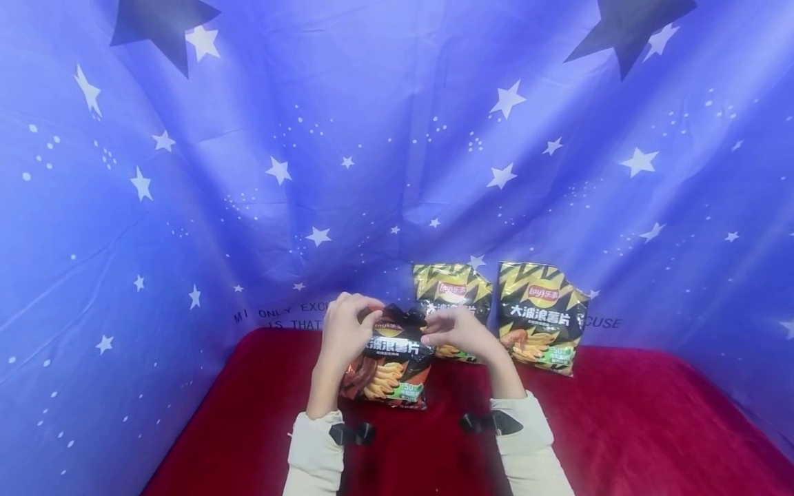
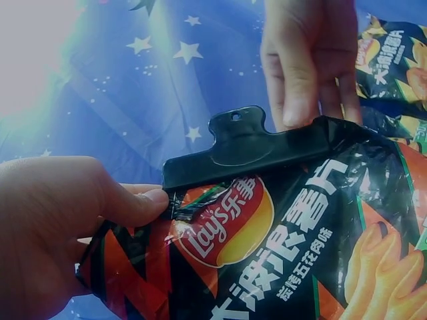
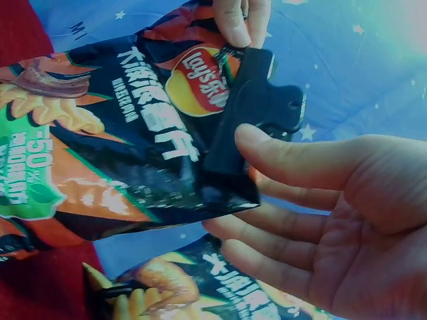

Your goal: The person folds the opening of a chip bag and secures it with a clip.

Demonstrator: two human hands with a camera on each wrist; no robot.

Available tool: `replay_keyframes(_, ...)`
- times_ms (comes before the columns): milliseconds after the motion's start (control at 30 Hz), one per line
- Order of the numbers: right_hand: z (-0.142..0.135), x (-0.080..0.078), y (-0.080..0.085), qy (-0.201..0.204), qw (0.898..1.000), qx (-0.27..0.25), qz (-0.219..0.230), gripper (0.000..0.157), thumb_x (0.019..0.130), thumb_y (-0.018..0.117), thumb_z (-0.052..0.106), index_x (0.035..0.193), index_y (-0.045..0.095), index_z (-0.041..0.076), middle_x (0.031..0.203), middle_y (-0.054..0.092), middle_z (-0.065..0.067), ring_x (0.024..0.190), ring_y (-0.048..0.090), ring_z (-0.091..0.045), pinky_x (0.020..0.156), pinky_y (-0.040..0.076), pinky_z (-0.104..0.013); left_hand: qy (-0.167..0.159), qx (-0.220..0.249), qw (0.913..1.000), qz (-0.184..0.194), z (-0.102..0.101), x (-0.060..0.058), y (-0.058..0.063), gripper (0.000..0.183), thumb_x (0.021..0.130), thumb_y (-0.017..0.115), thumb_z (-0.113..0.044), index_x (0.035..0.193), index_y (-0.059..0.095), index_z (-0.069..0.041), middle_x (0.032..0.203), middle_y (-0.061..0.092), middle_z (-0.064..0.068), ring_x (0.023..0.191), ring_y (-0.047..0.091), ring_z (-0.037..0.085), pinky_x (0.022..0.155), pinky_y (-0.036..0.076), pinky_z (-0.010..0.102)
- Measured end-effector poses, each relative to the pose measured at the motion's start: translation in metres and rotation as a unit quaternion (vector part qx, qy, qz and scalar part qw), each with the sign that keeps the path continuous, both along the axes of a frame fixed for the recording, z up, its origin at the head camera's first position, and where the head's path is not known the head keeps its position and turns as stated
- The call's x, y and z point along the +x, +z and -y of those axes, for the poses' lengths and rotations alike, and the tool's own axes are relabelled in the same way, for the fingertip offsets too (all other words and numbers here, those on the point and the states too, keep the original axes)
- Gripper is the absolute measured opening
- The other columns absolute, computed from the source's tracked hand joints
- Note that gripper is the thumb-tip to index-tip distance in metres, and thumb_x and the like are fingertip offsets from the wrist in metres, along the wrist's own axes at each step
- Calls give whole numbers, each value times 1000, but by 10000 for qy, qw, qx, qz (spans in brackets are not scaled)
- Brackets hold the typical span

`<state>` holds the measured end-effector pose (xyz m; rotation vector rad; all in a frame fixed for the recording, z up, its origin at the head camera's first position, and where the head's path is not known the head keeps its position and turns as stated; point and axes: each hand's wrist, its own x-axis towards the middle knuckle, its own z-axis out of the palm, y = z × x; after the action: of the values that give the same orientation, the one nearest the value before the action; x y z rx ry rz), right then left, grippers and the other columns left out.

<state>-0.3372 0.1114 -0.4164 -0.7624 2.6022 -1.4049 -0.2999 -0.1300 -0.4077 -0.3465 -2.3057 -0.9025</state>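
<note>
Left wrist view: the left hand [image 2: 60,213] pinches a top corner of the black-and-orange chip bag [image 2: 280,227] just beside a black clip [image 2: 233,147] across its upper edge, while the right hand [image 3: 353,207] pinches the clip's other end, thumb in front, fingers behind. If the clip has caught only a shallow strip of slick film, it could slide off on release. Beyond the bag, over red cloth [image 1: 633,406], stand one yellow-and-black bag [image 1: 451,272] and another yellow-and-black bag [image 1: 540,317], against a starry backdrop [image 1: 384,193].
</note>
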Motion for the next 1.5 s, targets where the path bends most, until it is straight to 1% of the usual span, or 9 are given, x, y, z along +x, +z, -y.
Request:
replay_keyframes(233, 2, 0, -17, -130, 9979, -627, 79, 33, 84, 80, 6, 112, 70, -10, 105, 75, -25, 93, 74, -27, 81, 60, -32, 31, 116, 9999, 14, 1, -1, -1, 11, 84, 80, -10, 94, 81, -15, 100, 76, 1, 103, 62, 24, 93, 47, 45)
replay_keyframes(367, 3, -1, -21, -186, 9974, -693, -41, 31, 85, 80, 8, 111, 72, -8, 105, 75, -24, 93, 74, -25, 82, 59, -30, -51, 294, 9995, 39, 4, -3, -2, 18, 84, 81, -10, 101, 80, -15, 109, 75, 2, 108, 61, 25, 95, 47, 46)
replay_keyframes(600, 3, 0, -24, -410, 9955, -850, -45, 29, 86, 79, 7, 111, 73, -7, 110, 75, -23, 99, 73, -27, 85, 58, -30, -102, 1055, 9936, 380, 15, -7, -2, 67, 78, 88, -17, 139, 60, -15, 139, 62, 11, 125, 59, 32, 104, 49, 51)
replay_keyframes(767, 4, 1, -23, -591, 9937, -913, 267, 29, 87, 77, 6, 113, 72, -6, 111, 74, -23, 95, 72, -22, 81, 61, -36, -296, 1882, 9746, 1175, 33, -8, -2, 90, 79, 88, -21, 154, 40, -10, 141, 61, 20, 125, 62, 39, 105, 51, 52)
replay_keyframes(867, 5, 0, -22, -587, 9929, -952, 407, 29, 88, 76, 6, 114, 71, -7, 110, 74, -23, 93, 71, -21, 81, 62, -40, -591, 2262, 9539, 1880, 47, -9, -7, 85, 85, 83, -18, 154, 37, -5, 137, 62, 27, 123, 63, 43, 105, 51, 53)
replay_keyframes(1000, 5, 1, -24, -611, 9926, -963, 409, 29, 89, 75, 5, 115, 71, -7, 110, 74, -24, 94, 72, -21, 81, 61, -36, -979, 2280, 9309, 2679, 63, -9, -17, 58, 93, 72, -8, 143, 49, 8, 130, 63, 33, 116, 67, 42, 99, 56, 49)
replay_keyframes(1133, 7, 1, -23, -748, 9914, -982, 436, 27, 88, 75, 4, 113, 72, -7, 109, 74, -23, 91, 71, -19, 78, 60, -31, -1276, 2233, 9166, 3061, 72, -10, -26, 41, 96, 66, -2, 131, 56, 17, 124, 65, 36, 107, 71, 42, 92, 60, 47)
replay_keyframes(1233, 10, 1, -23, -809, 9910, -986, 403, 27, 88, 75, 2, 113, 72, -9, 109, 74, -25, 92, 71, -20, 77, 60, -30, -1296, 2317, 9144, 3056, 73, -12, -30, 34, 96, 65, 0, 125, 59, 18, 119, 67, 36, 100, 74, 41, 89, 61, 47)
replay_keyframes(1500, 12, 3, -22, -1285, 9853, -1063, 366, 26, 86, 74, -2, 111, 72, -11, 113, 73, -28, 94, 73, -28, 75, 63, -38, -1087, 2277, 9252, 2835, 68, -10, -26, 27, 95, 67, -2, 116, 66, 15, 108, 73, 32, 86, 77, 33, 81, 63, 43)
